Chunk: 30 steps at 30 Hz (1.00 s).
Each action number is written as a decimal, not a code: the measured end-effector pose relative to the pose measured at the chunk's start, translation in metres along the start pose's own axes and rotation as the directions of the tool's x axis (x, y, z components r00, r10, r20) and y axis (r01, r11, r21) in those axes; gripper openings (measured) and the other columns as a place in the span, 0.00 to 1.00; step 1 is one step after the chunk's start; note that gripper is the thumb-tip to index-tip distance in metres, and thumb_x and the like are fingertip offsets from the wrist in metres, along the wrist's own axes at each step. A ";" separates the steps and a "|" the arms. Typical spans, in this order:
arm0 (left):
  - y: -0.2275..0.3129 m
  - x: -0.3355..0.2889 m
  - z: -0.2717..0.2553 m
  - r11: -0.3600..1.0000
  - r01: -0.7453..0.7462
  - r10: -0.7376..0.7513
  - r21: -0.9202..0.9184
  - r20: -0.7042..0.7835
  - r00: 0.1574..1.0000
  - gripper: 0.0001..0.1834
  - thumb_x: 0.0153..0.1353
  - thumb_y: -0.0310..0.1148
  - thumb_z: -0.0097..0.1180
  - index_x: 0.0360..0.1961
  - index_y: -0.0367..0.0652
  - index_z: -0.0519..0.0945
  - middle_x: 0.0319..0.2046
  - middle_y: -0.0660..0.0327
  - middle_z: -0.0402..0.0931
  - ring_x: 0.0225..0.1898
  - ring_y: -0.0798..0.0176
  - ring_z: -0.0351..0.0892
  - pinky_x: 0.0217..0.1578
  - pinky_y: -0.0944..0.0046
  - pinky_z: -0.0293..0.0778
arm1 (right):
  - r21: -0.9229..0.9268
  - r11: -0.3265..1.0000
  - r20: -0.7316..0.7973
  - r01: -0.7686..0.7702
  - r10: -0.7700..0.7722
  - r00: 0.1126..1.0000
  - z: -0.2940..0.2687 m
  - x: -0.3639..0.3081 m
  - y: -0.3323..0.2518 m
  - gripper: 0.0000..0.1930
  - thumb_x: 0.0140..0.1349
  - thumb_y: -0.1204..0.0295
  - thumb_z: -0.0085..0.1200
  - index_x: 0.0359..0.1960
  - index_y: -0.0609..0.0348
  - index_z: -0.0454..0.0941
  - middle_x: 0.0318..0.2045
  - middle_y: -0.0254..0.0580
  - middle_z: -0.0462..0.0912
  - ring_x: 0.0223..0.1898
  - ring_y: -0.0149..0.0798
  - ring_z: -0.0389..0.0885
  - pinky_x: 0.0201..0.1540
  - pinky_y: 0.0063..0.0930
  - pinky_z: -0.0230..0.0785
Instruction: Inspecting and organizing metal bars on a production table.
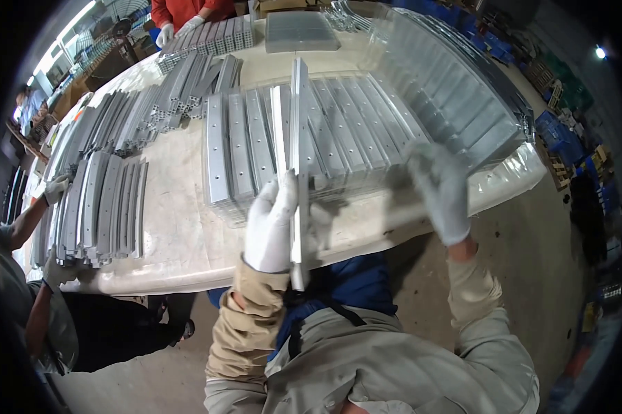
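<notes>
- A co-worker's gloved hand [55, 188] rests on grey aluminium strips [100, 207] far left of the fingers.
- Left hand [271, 224]: fingers clamped around a long aluminium strip [299, 145] held upright on edge; it could tip from this low grip.
- Right hand [443, 193]: blurred, fingers seemingly spread, nothing held.
- Cream-covered table [180, 234], workshop clutter around.

— What do you count from your end?

— I see one table [180, 228], one metal strip [299, 138] raised on edge, and my two gloved hands [273, 224].

— Other people?

— Two at the left side, one at the far end. The flat strips I can't count exactly.
</notes>
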<state>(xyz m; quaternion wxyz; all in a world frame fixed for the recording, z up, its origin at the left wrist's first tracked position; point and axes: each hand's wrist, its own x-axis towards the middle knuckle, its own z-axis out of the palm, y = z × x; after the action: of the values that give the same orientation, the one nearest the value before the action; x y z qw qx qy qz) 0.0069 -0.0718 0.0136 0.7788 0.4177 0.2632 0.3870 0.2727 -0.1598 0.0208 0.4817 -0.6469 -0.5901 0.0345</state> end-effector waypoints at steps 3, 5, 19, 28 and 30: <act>-0.019 0.007 0.010 0.995 0.023 -0.025 -0.096 -0.015 1.000 0.24 0.75 0.48 0.56 0.51 0.34 0.78 0.35 0.60 0.82 0.30 0.70 0.81 0.32 0.70 0.79 | 0.418 0.908 0.312 -0.025 -0.118 0.943 0.050 -0.045 -0.026 0.36 0.64 0.56 0.67 0.69 0.63 0.68 0.41 0.41 0.89 0.38 0.36 0.89 0.38 0.28 0.81; -0.030 0.012 0.018 0.989 0.040 -0.044 -0.146 -0.020 0.999 0.24 0.75 0.48 0.56 0.52 0.33 0.78 0.38 0.60 0.82 0.32 0.71 0.82 0.35 0.69 0.79 | 0.297 0.955 0.270 0.011 -0.095 0.958 0.064 -0.060 -0.055 0.40 0.63 0.57 0.68 0.70 0.64 0.65 0.39 0.42 0.89 0.37 0.38 0.90 0.39 0.29 0.81; -0.058 0.023 0.026 0.986 0.047 -0.046 -0.157 0.011 0.999 0.26 0.76 0.50 0.54 0.53 0.32 0.78 0.42 0.56 0.83 0.36 0.66 0.83 0.37 0.68 0.80 | 0.369 0.871 0.331 -0.324 0.202 0.922 0.038 -0.050 -0.029 0.27 0.74 0.68 0.52 0.73 0.62 0.64 0.37 0.41 0.85 0.35 0.32 0.85 0.35 0.25 0.78; -0.043 0.000 0.012 0.989 0.112 -0.114 -0.099 -0.023 0.993 0.31 0.75 0.52 0.54 0.59 0.29 0.72 0.40 0.48 0.83 0.32 0.61 0.85 0.31 0.64 0.81 | 0.438 0.803 0.097 -0.405 0.406 0.909 -0.007 -0.027 0.006 0.21 0.81 0.66 0.39 0.71 0.54 0.69 0.29 0.36 0.80 0.27 0.25 0.79 0.25 0.18 0.72; -0.045 0.000 0.009 0.990 0.100 -0.103 -0.097 -0.024 0.994 0.31 0.75 0.51 0.54 0.59 0.29 0.72 0.40 0.48 0.83 0.32 0.61 0.85 0.31 0.64 0.82 | 0.481 0.778 0.057 -0.405 0.433 0.900 -0.013 -0.020 0.017 0.21 0.81 0.65 0.39 0.71 0.54 0.69 0.29 0.36 0.80 0.27 0.25 0.79 0.24 0.18 0.71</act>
<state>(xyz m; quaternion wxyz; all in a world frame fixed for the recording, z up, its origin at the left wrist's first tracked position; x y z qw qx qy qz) 0.0306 -0.0918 -0.0206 0.8127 0.3604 0.2764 0.3650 0.2865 -0.1806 0.0056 0.6239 -0.6221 -0.3900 0.2677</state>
